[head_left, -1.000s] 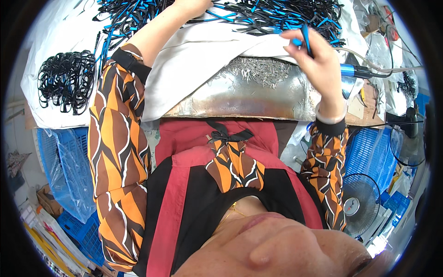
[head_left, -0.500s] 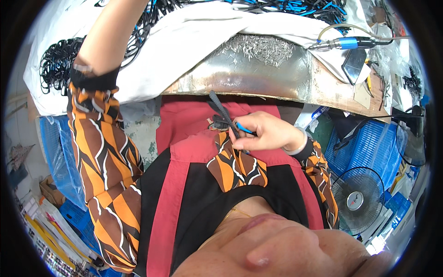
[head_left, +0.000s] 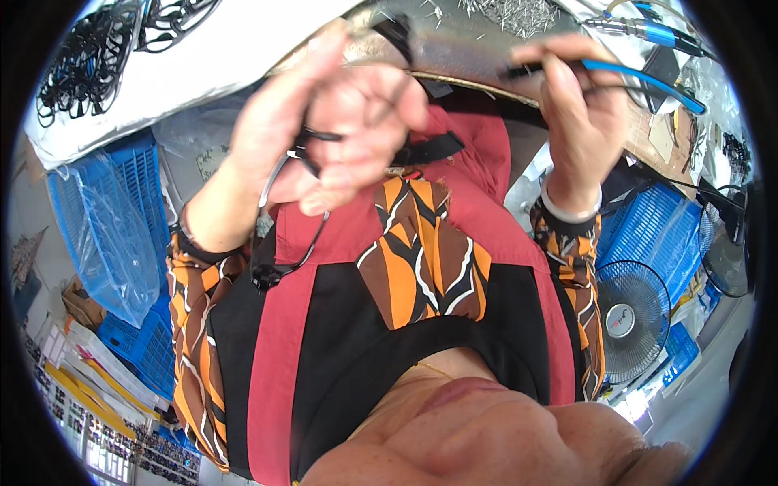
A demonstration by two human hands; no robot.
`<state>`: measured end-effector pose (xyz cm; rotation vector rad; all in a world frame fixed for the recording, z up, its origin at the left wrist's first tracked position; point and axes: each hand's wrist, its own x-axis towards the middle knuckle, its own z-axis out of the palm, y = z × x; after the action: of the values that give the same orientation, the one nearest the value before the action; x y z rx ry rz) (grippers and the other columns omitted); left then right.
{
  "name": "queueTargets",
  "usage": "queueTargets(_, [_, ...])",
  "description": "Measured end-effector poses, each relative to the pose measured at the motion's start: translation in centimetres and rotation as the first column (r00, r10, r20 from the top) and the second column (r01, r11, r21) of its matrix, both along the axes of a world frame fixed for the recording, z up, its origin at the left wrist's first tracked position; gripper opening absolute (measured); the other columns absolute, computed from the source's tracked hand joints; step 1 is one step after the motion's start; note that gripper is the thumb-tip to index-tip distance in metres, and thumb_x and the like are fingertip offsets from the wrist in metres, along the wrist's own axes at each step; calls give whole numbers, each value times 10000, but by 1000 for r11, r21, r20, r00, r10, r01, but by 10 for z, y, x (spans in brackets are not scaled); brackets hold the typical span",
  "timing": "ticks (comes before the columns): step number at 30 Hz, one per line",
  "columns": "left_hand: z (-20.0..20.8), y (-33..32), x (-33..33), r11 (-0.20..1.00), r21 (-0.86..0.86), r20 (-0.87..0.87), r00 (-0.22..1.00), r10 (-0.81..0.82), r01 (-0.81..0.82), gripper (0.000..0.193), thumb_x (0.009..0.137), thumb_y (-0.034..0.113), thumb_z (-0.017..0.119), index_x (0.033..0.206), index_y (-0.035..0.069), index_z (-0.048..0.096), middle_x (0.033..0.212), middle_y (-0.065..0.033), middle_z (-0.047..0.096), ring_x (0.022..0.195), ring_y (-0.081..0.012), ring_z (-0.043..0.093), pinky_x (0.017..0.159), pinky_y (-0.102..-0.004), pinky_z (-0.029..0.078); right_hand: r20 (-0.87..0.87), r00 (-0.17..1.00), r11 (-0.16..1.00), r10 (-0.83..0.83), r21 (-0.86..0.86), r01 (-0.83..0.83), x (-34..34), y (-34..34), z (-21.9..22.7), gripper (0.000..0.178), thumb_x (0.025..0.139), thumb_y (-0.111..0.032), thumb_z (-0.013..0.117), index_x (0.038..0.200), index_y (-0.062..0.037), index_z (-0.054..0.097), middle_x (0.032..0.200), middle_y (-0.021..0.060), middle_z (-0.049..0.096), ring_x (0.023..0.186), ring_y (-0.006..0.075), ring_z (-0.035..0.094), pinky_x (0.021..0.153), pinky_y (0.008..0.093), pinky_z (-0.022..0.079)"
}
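My left hand [head_left: 348, 134] is raised over my lap, blurred, with its fingers curled. It grips a thin-rimmed eyeglass frame [head_left: 266, 277], which hangs below the palm in front of my red apron [head_left: 279, 356]; part of it is hidden by the hand. Just beyond the fingertips, at the table edge, is a smeared black piece [head_left: 395, 36] I cannot make out. My right hand [head_left: 579, 121] is up near the table's front edge, pinching a black and blue eyeglass temple [head_left: 648, 79]. The temple's blue end points out to the right.
Small metal pins [head_left: 515, 14] lie scattered on the metal-topped table. A blue electric screwdriver [head_left: 648, 31] rests at its right. Bunches of black parts [head_left: 89, 69] lie on white cloth [head_left: 203, 81]. Blue crates [head_left: 109, 211] flank me, and a fan [head_left: 636, 324] stands at right.
My left hand has come back from the far left of the table and now shows the eyeglass frame. My right hand has moved from my chest up and right, carrying the temple.
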<state>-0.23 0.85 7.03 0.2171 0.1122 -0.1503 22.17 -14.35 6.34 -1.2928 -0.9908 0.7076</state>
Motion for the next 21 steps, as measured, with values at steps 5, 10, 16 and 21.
queueTargets(5, [-71, -16, 31, 994, -101, -303, 953, 17, -50, 683, 1077, 588, 392, 1176, -66, 562, 794, -30, 523, 547, -64, 432, 424, -190, 360, 473, 878, 942, -77, -254, 220, 14, 52, -53, 201, 909, -129, 742, 1070, -16, 699, 899, 98, 704, 834, 182, 670, 774, 302, 522])
queueTargets(10, [-83, -22, 34, 987, -144, -251, 967, 38, -76, 668, 1084, 570, 390, 1187, -65, 569, 887, -43, 523, 592, -57, 422, 438, -178, 357, 19, 991, 989, -129, -68, 130, 25, 54, -79, 154, 930, -105, 723, 1054, -21, 687, 905, 63, 707, 818, 168, 664, 753, 295, 526])
queueTargets(16, [-69, -25, 35, 979, -179, -325, 945, 34, -96, 666, 1088, 585, 354, 1183, -43, 556, 867, -24, 485, 601, -54, 417, 425, -178, 349, 174, 980, 981, -96, -153, 123, 15, 55, -60, 140, 933, -110, 706, 1035, -17, 684, 895, 100, 693, 812, 221, 668, 748, 326, 521])
queueTargets(21, [-76, -28, 34, 996, -35, -299, 952, 67, -81, 674, 1080, 599, 364, 1179, -42, 548, 838, -7, 465, 571, -46, 400, 402, -182, 325, 419, 902, 953, 102, -302, 33, 23, 60, -37, 131, 936, -115, 691, 1020, -15, 682, 886, 131, 681, 807, 265, 672, 743, 351, 518])
